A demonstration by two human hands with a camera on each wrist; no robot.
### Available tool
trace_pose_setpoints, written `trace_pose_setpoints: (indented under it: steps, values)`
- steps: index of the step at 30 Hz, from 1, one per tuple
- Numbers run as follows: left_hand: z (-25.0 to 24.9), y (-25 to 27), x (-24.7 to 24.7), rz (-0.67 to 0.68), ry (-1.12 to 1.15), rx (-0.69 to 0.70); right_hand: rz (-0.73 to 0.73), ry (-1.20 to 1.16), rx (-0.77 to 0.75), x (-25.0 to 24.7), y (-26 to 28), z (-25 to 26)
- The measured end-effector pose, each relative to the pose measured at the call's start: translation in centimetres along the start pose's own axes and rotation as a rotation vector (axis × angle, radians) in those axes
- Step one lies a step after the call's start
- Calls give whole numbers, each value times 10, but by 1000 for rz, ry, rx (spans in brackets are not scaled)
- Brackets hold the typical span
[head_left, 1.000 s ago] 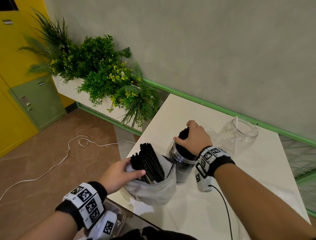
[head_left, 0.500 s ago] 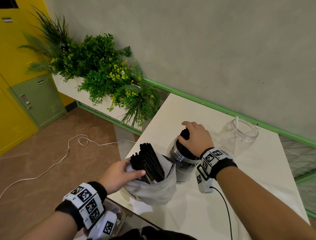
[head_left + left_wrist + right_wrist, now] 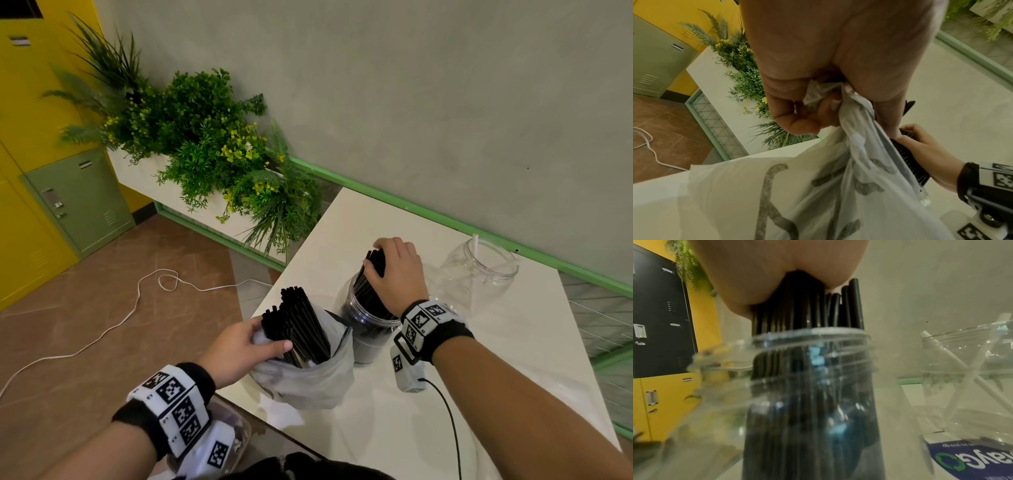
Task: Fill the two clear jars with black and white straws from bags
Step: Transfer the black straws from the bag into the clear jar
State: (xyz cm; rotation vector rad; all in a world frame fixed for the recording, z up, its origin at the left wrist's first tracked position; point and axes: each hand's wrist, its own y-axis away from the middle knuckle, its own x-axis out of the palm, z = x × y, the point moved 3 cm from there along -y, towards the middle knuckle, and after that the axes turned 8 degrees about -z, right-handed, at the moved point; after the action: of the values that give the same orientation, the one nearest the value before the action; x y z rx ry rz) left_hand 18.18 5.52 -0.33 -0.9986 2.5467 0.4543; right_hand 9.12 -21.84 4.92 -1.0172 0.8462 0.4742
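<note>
On the white table (image 3: 513,359) stands a clear jar (image 3: 368,329) packed with black straws (image 3: 375,263). My right hand (image 3: 375,255) curls over their tops, thumb on the left side; in the right wrist view my palm (image 3: 777,272) covers the black straws (image 3: 807,309) above the jar's mouth (image 3: 812,335). My left hand (image 3: 270,337) grips the crumpled rim of a translucent plastic bag (image 3: 308,383) with more black straws (image 3: 301,318) standing in it. The left wrist view shows the fingers (image 3: 824,105) pinching the bag (image 3: 838,178). A second clear jar (image 3: 479,274) holds a white straw (image 3: 475,240).
A planter with green plants (image 3: 212,147) stands left of the table against the grey wall. A white cable (image 3: 137,301) lies on the brown floor. Yellow and green lockers (image 3: 78,202) are at far left. A clear plastic item (image 3: 236,431) sits below the table's near edge.
My right hand has shifted its hold slightly on the straw tops in the jar. The left hand and the bag have stayed put.
</note>
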Motion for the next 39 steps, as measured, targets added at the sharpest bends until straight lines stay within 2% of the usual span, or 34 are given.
trace_pose_setpoints:
  steps: [4, 5, 8, 9, 12, 14, 20, 23, 27, 31, 33, 37, 39]
  values:
    - [-1, 1, 2, 5, 1, 4, 276, 136, 4, 7, -4, -5]
    - [-2, 1, 3, 6, 3, 3, 282, 122, 10, 7, -4, -5]
    - [-1, 1, 2, 6, 19, 3, 133, -11, 99, 3, -7, -6]
    - [0, 1, 1, 6, 26, 4, 145, -16, 134, 3, -8, -7]
    - [2, 2, 0, 7, 32, 3, 426, 175, 171, 9, -13, -6]
    - [2, 2, 0, 13, 33, 1, 475, 196, 171, 7, -17, -7]
    - [2, 2, 0, 6, 21, 4, 215, -145, 165, -20, -3, -26]
    - [3, 1, 0, 7, 17, -3, 159, -239, 119, -25, 18, -44]
    - [0, 1, 3, 18, 38, -11, 159, -231, 78, -14, 31, -53]
    - [-2, 2, 2, 18, 35, -15, 216, -226, 57, -1, 17, -37]
    - [-2, 2, 1, 19, 30, -13, 249, -141, 54, 3, 8, -30]
    - [0, 4, 0, 20, 37, -24, 72, -66, 39, 1, -2, -19]
    - [1, 4, -1, 16, 32, -25, 42, -32, 11, 2, -6, -17]
